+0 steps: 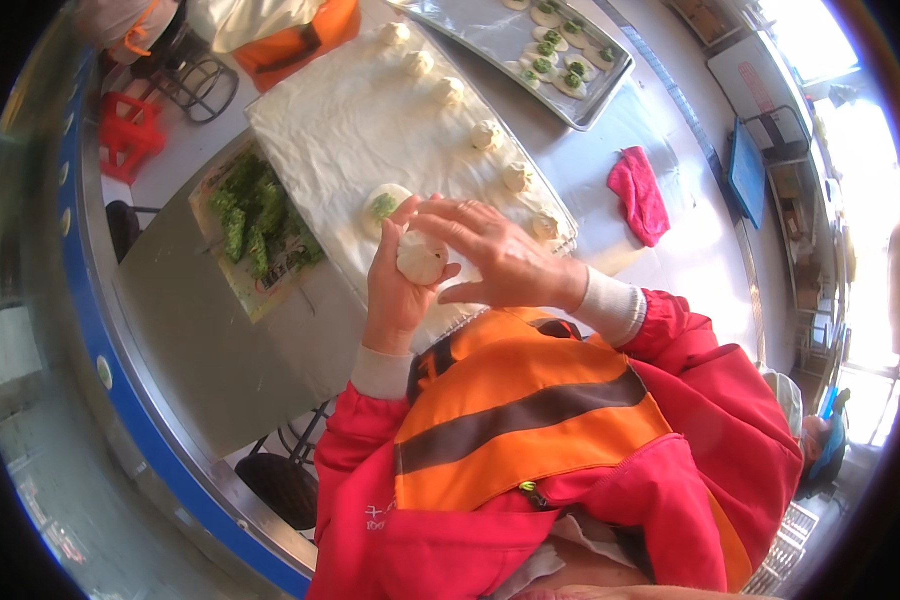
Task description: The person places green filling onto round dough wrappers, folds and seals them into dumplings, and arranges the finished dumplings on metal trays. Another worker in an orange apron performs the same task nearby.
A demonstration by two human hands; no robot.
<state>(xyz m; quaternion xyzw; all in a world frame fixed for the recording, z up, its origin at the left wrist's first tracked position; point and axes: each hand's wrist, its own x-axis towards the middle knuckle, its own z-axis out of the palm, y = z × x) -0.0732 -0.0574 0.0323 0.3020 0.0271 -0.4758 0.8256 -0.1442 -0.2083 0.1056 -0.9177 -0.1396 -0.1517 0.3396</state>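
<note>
On the palm and fingers of my left hand [397, 289] rests a pleated, filled dough bun [421, 257]. My right hand [487, 244] is over the bun's right side, its fingers spread and the fingertips near the left fingers; whether they touch the bun cannot be told. Just beyond the hands, a flat dough round [385, 207] with chopped green filling lies on a cloth-covered tray [330, 135]. Several pleated buns [487, 135] stand in a row along the tray's right edge, the nearest [547, 223] beside my right wrist.
A metal baking tray [585, 112] at the top holds dough rounds with green filling. Green vegetables [259, 210] lie on a printed sheet to the left. A pink cloth [639, 196] lies on the table at right. A red stool [129, 136] and a black stool [279, 484] stand nearby.
</note>
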